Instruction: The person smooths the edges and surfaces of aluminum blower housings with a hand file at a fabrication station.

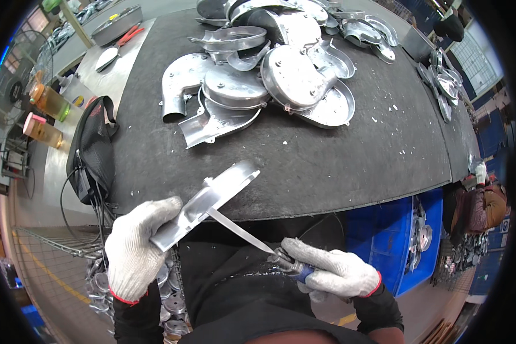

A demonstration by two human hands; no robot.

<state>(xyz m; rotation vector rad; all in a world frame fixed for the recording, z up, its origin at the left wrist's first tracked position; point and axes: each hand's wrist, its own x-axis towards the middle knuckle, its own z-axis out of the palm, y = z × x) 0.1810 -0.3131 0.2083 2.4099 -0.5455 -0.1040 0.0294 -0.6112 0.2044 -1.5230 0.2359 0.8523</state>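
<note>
Dark matting covers the broad work surface (350, 155), its near edge bowed by the wide lens. At that near edge, toward the left corner, a shiny silver metal casting (196, 211) with a curved rim is held up at a tilt, its lower left end pointing toward the person. The left hand (136, 243), in a white knitted glove with a red hem, is clamped on that lower end. Gloved the same way, the right hand (335, 272) has its fingers closed round a metal tool with a long, flat silver blade and a blue grip (304, 273); the blade (241, 232) reaches up to the casting's lower side (whether its tip touches, I cannot tell for sure).

Beyond, from the middle of the surface to its far edge, lies a heap of rounded silver metal housings (235, 89), with scattered pale flecks (285, 143) nearer and to the right. More silver pieces (441, 83) are gathered by the right edge. A black mesh bag (94, 152) slumps at the left edge, near two bottles of yellowish liquid (50, 102). Below the near edge, on the right, a blue plastic crate (378, 229) contains further metal pieces (419, 238). Farther right, a co-worker's gloved hand (480, 172) shows.
</note>
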